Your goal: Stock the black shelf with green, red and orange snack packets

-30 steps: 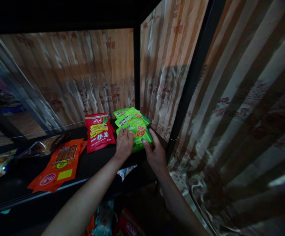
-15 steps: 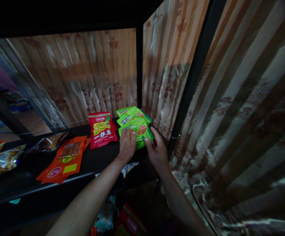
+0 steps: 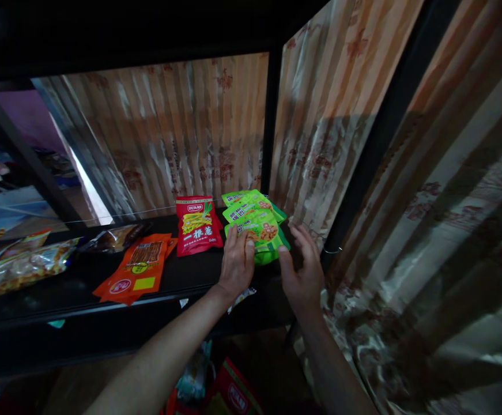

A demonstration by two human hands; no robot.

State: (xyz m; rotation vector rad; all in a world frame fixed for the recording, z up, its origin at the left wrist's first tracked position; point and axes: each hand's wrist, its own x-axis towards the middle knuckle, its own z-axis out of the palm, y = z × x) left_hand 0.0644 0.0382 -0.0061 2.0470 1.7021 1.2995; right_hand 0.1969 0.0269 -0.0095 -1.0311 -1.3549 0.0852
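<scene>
Several bright green snack packets [image 3: 257,222] lie overlapping in a fanned stack at the right end of the black shelf. My left hand [image 3: 236,259] rests with extended fingers on the front left part of the top packet. Just right of the stack, my right hand [image 3: 305,274] is open, thumb and fingers apart, with the thumb tip close to the packets' edge. Nothing shows between its fingers. Left of the green stack lies a red snack packet [image 3: 197,227] with another red edge behind it.
Orange packets [image 3: 140,271] lie farther left on the shelf [image 3: 190,279], beside a dark clear-fronted packet [image 3: 112,237] and shiny bags [image 3: 30,268]. Black posts [image 3: 272,127] and patterned curtains [image 3: 168,132] enclose the back and right. Below, a red packet [image 3: 236,392] is partly visible.
The view has turned left, so everything appears farther right. My right hand has drawn slightly away from the green stack's right edge. The left hand stays on the packets.
</scene>
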